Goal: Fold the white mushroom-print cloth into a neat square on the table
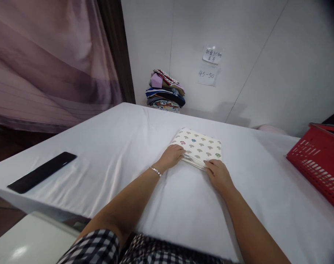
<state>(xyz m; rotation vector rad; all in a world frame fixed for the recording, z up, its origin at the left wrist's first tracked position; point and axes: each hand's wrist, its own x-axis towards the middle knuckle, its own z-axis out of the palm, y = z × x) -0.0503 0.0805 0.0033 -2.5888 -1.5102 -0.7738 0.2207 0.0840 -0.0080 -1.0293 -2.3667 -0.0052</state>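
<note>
A folded cream cloth (200, 143) printed with grey mushroom shapes and a few coloured motifs lies flat on the white-covered table (123, 146). Its stacked layers show along the near edge. My left hand (171, 156), with a silver bracelet at the wrist, grips the near left corner. At the near right corner, my right hand (218, 174) pinches the edge, thumb and fingers closed on the layers. The undersides of both hands' grips are hidden.
A black flat slab (43, 172) lies on the table's left side. At the back wall stands a pile of folded fabrics (165, 91). A red plastic basket (318, 161) sits at the right edge. Paper notes (208, 74) hang on the wall; a pink curtain (46, 66) hangs left.
</note>
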